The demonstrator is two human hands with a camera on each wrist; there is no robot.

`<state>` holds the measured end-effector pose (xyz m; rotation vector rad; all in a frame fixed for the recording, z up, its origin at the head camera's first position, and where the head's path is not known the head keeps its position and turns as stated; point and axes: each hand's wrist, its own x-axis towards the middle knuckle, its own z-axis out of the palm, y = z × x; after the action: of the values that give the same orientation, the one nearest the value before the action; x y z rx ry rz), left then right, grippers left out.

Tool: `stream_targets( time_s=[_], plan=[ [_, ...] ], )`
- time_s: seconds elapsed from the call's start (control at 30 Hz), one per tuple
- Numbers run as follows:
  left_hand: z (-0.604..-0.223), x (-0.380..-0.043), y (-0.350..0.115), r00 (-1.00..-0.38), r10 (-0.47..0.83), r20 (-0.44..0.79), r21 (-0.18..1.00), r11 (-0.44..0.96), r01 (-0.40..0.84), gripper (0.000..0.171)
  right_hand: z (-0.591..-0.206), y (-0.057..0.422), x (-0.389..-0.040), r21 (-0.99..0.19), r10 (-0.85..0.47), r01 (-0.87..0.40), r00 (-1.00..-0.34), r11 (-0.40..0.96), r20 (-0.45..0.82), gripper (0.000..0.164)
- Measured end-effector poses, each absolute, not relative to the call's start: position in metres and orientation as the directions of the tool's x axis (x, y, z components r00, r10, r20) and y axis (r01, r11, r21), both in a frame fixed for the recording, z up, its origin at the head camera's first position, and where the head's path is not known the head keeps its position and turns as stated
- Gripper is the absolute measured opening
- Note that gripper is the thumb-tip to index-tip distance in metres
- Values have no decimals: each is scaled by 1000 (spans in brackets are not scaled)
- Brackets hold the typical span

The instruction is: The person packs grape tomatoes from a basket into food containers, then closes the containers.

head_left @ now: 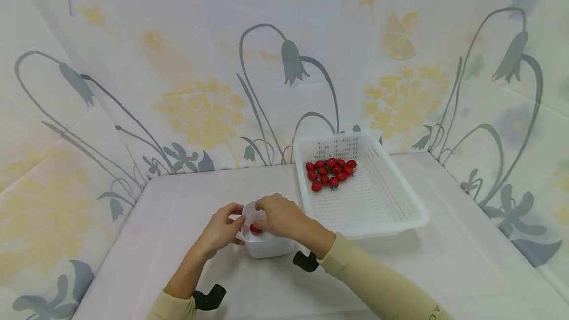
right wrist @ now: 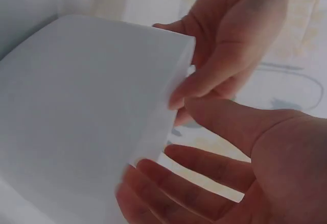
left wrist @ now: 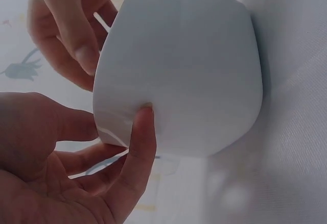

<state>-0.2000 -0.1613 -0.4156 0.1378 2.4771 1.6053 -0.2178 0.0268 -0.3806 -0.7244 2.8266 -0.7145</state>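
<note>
My left hand (head_left: 224, 228) grips the left side of a small white container (head_left: 268, 248), its thumb at the rim. In the left wrist view, one finger of this hand presses on the outer wall of the container (left wrist: 189, 71). Inside lies a red cherry tomato (head_left: 255, 228). My right hand (head_left: 284, 216) is over the container, with thumb and fingers parted at its opening. From the right wrist view, nothing shows between the fingers of the right hand (right wrist: 214, 168); some fingertips are hidden behind the rim.
A large white perforated basket (head_left: 400, 181) stands right behind the container. Several cherry tomatoes (head_left: 331, 163) lie in its far left part. Beneath everything is a white cloth-covered table (head_left: 178, 206), with a flower-patterned curtain (head_left: 200, 38) at the back and sides.
</note>
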Motion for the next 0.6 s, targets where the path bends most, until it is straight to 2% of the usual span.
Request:
stream_targets(
  time_s=[0.2, 0.43, 0.6],
  plan=[
    [-415, -201, -160, -979, 172, -109, 908, 418, -28, 30, -363, 46, -210, -513, -566, -477, -824, 714, -21, 38],
    [-417, -200, -159, -979, 163, -122, 904, 426, -41, 30, -344, 81, -210, -622, -624, -483, -782, 616, -11, 35],
    [-418, -202, -160, -981, 141, -132, 903, 426, -60, 30, -330, 103, -217, -617, -608, -485, -794, 620, 13, 34]
  ],
)
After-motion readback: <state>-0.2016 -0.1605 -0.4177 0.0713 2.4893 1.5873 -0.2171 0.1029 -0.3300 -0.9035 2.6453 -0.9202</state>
